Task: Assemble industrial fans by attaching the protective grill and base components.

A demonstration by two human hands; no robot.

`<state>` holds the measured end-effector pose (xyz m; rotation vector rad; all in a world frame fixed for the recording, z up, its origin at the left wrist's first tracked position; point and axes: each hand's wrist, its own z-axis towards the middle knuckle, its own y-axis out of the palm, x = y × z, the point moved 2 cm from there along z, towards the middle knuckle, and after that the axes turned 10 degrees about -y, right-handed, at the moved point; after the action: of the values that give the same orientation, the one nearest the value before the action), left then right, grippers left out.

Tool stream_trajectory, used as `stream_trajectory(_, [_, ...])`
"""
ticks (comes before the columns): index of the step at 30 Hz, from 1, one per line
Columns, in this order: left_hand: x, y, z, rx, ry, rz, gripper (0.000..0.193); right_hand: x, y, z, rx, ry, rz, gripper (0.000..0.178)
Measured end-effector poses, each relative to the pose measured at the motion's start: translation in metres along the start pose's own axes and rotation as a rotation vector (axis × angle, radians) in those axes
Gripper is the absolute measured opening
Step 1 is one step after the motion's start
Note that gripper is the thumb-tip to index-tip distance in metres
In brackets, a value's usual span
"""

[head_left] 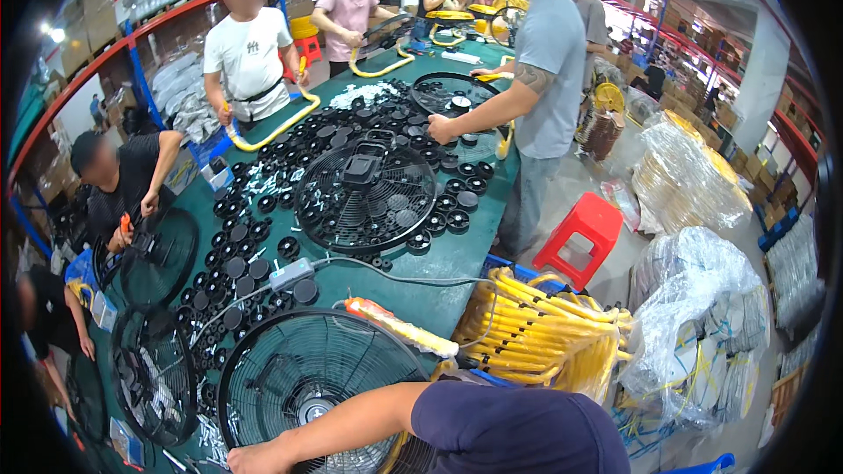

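My right arm, in a dark blue sleeve, comes in from the lower right and reaches left across a round black fan guard (230, 369). My right hand (261, 458) is curled at the guard's lower left rim and seems to grip it; the bottom edge of the picture cuts off part of the fingers. A silvery round hub (316, 408) shows in the middle of the guard. Behind its rim lies a long orange and pale yellow stick-shaped thing (404, 326). My left hand is out of the picture.
Many round black parts (334, 136) and small pale pieces cover the green table (351, 276), around another fan (364, 189). A grey power box (291, 274) trails a cord. Yellow bent tubes (536, 325) and a red stool (580, 241) stand right. Co-workers line the table.
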<state>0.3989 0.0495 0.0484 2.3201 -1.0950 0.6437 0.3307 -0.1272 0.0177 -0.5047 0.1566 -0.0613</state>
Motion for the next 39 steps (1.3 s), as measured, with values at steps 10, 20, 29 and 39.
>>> stream_trajectory(10, [-0.009,0.073,-0.087,0.255,0.274,0.395,0.06,-0.027,-0.028,0.008,-0.071,0.155,0.025,0.021])
stream_trajectory(20, [-0.026,0.032,-0.046,-0.012,-0.005,-0.067,0.061,-0.04,-0.05,0.018,-0.13,0.238,0.06,0.025])
stream_trajectory(29, [-0.022,0.042,-0.055,0.092,0.203,-0.006,0.057,-0.035,-0.056,0.019,-0.126,0.269,0.057,0.03])
stream_trajectory(39, [-0.023,0.061,-0.066,0.247,0.412,0.196,0.061,-0.036,-0.057,0.021,-0.201,0.342,0.062,0.032])
